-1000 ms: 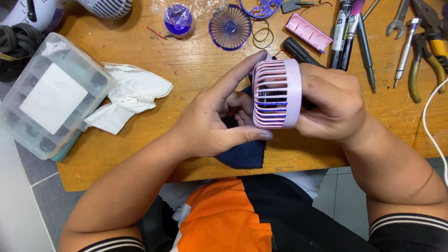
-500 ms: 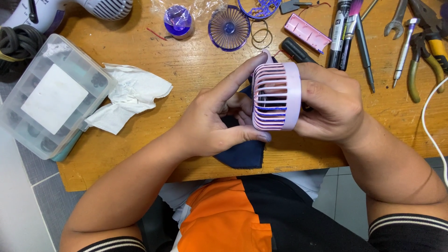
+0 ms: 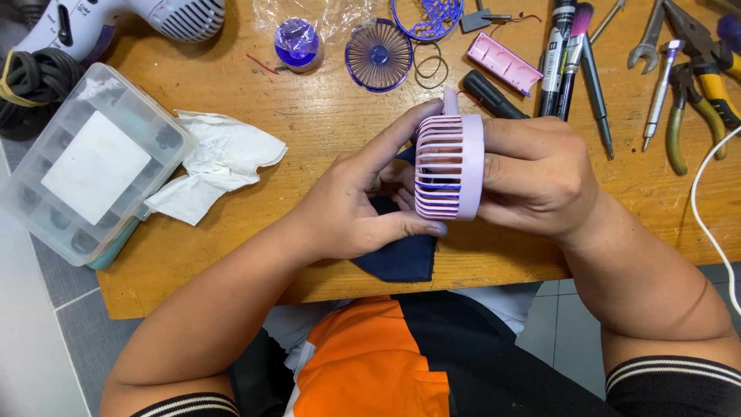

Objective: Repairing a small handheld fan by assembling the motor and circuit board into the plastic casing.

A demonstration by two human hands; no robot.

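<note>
A lilac slatted fan housing is held on edge above the wooden table. My right hand wraps around its back from the right. My left hand grips its front rim, index finger along the top and thumb under the bottom edge. A dark blue cloth lies beneath both hands at the table's near edge.
A purple fan blade disc, a purple cap, rubber rings and a pink cover lie at the back. Pens, screwdrivers, a wrench and pliers crowd the right. Crumpled tissue and a clear compartment box sit left.
</note>
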